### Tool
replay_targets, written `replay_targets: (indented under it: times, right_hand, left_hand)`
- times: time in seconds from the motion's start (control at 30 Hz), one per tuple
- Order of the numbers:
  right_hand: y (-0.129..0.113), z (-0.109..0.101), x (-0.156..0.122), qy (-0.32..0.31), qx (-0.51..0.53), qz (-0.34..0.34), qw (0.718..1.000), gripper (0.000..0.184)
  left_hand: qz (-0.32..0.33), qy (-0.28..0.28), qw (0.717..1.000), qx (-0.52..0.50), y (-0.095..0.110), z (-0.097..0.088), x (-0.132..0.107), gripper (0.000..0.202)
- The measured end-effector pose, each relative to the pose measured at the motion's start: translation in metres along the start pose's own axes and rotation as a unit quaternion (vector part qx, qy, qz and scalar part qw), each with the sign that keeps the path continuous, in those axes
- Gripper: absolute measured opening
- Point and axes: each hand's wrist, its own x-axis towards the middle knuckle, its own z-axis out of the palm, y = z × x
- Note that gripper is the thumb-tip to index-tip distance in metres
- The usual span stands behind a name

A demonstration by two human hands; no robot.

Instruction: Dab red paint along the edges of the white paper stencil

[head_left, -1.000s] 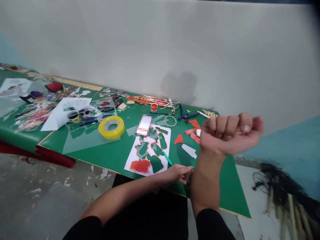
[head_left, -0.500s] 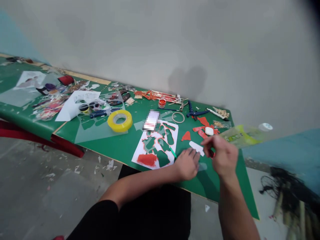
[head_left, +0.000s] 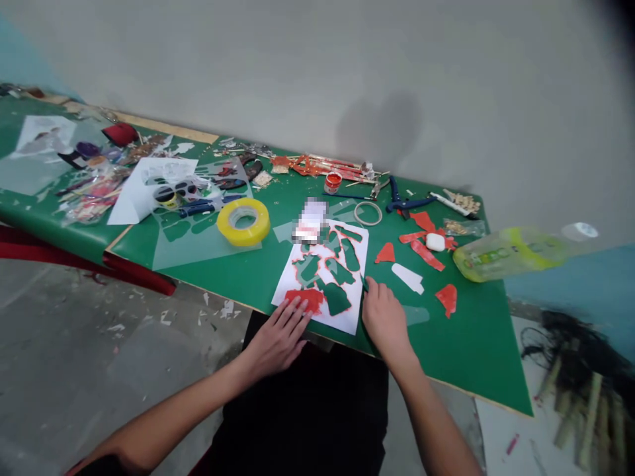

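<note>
A white paper sheet (head_left: 358, 246) with cut-out holes edged in red paint lies on the green table (head_left: 476, 344) in front of me. My left hand (head_left: 278, 338) rests open on the sheet's near left corner, fingers spread beside a red painted patch (head_left: 306, 299). My right hand (head_left: 385, 318) lies on the table at the sheet's right edge, fingers stretched forward with nothing visible in them. A clear film piece (head_left: 415, 315) lies just right of it. A white cut piece (head_left: 407, 277) and red cut pieces (head_left: 448, 297) lie further right.
A yellow tape roll (head_left: 243, 221) sits left of the sheet. Behind are a red paint jar (head_left: 333, 182), a ring (head_left: 368, 213) and blue pliers (head_left: 404, 201). A yellow-green plastic bottle (head_left: 510, 254) lies at the table's right end. Craft clutter covers the far left.
My right hand dropped from a raised fist to the table beside the sheet. My left hand slid left onto the sheet's near corner and spread flat. The view shifted right.
</note>
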Motion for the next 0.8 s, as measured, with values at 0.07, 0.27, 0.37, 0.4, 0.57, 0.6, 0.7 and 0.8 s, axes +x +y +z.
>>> replay_targets:
  times: [0.07, 0.27, 0.37, 0.4, 0.57, 0.6, 0.7, 0.8]
  right_hand:
    - [-0.001, -0.004, -0.002, 0.003, 0.025, 0.007, 1.0, 0.045]
    - [-0.01, -0.024, -0.007, 0.025, 0.199, -0.014, 0.98, 0.038]
    - [-0.02, -0.028, -0.009, 0.037, 0.316, -0.027, 0.947, 0.038]
    - [-0.024, -0.028, -0.009, 0.043, 0.352, -0.029, 0.935, 0.035]
    - [-0.037, -0.025, -0.008, 0.088, 0.48, -0.022, 0.872, 0.023]
    - [-0.039, -0.025, -0.007, 0.093, 0.498, -0.02, 0.862, 0.024]
    - [-0.044, -0.021, 0.0, 0.092, 0.534, -0.016, 0.84, 0.028]
    - [-0.052, -0.009, 0.016, 0.046, 0.55, -0.024, 0.833, 0.034]
  left_hand:
    - [0.024, -0.006, 0.999, 0.025, -0.01, 0.0, 0.003, 0.066]
    - [0.035, 0.016, 0.997, 0.065, -0.007, -0.001, 0.026, 0.062]
    - [0.017, 0.03, 0.997, 0.071, 0.012, 0.0, 0.031, 0.061]
    - [0.013, 0.033, 0.997, 0.072, 0.018, 0.0, 0.031, 0.06]
    - [-0.008, 0.045, 0.996, 0.075, 0.026, -0.001, 0.022, 0.058]
    - [-0.012, 0.046, 0.996, 0.077, 0.022, -0.002, 0.019, 0.057]
    - [-0.029, 0.047, 0.995, 0.084, 0.01, -0.006, 0.011, 0.058]
    - [-0.048, 0.042, 0.994, 0.09, 0.002, -0.009, 0.004, 0.058]
